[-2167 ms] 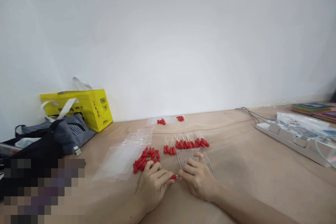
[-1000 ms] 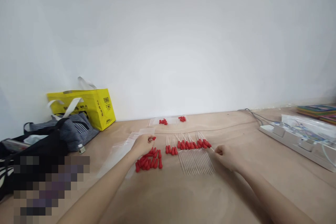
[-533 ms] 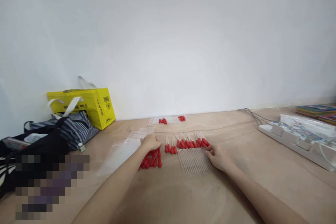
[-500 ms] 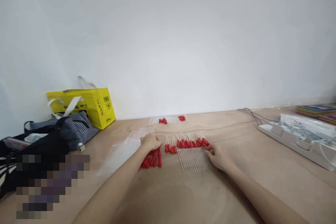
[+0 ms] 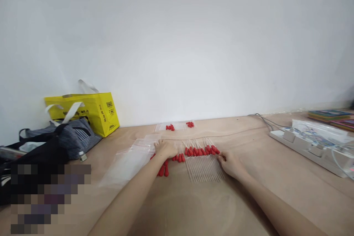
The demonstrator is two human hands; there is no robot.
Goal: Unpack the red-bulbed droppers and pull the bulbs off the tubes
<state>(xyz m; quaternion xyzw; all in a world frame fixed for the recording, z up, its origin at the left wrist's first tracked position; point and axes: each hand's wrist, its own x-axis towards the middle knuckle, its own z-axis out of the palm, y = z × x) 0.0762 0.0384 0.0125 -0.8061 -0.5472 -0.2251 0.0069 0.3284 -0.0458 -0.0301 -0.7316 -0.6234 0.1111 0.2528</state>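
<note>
1. While I seem to be arranging droppers (image 5: 204, 151), they lie rowed on the worktop (image 5: 193, 206).
2. Left hand (image 5: 166, 149): over bulbs (image 5: 166, 171); grip hidden.
3. Right hand (image 5: 230, 164): apart, at the droppers' right end; grip unclear.
4. Next move, I judge, calls for a light pinch.

A yellow bag (image 5: 93, 106) stands behind a striped bag (image 5: 76, 134). A white power strip (image 5: 306, 150) lies near a colourful stack (image 5: 330, 116).

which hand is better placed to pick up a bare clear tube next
Probably the right hand: it sits right beside the clear tubes, while the left hand is farther off, by the red bulbs.
</note>
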